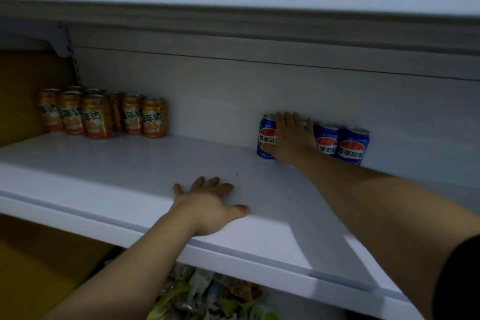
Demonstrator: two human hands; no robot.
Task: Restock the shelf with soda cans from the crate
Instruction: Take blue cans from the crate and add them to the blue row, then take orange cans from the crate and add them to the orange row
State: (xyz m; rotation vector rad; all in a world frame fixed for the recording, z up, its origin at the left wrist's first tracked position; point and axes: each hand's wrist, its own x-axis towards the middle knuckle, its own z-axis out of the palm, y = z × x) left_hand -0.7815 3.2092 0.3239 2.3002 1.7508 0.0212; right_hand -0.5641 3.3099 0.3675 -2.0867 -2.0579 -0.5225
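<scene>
My right hand [293, 138] lies spread against the row of blue cola cans [353, 145] at the back wall, fingers straight over their tops, thumb across the front of the leftmost one; it presses and does not grip. My left hand [207, 202] rests flat and relaxed, holding nothing, on the white metal shelf [117, 163] near its front edge. From it the blue cans stand at one o'clock and a cluster of upright orange soda cans [98, 115] at ten o'clock. Colourful snack packets [207, 293] lie below at six.
</scene>
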